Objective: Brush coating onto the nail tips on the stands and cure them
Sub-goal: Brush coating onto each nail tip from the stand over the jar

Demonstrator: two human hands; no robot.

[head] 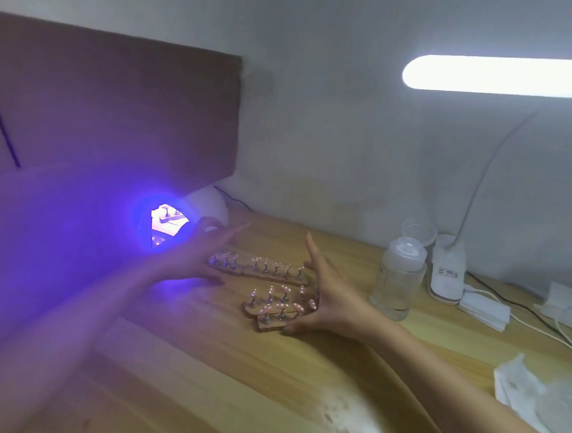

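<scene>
Several wooden stands carrying pink nail tips on metal pegs sit mid-table: a far row (268, 270) and a near cluster (272, 304). My left hand (196, 261), fingers spread straight, lies at the far row's left end. My right hand (326, 294) is spread open against the right side of the stands, thumb at the nearest stand. A white curing lamp (208, 203) glows violet at the left, and one stand with tips (169, 217) shows inside its opening.
A clear pump bottle (398, 276) stands right of the stands. Behind it are a white desk lamp base (447, 273) with cables and a lit lamp bar (504, 75). White tissues (532, 388) lie at the right edge. A brown cardboard sheet (117, 105) leans behind the curing lamp.
</scene>
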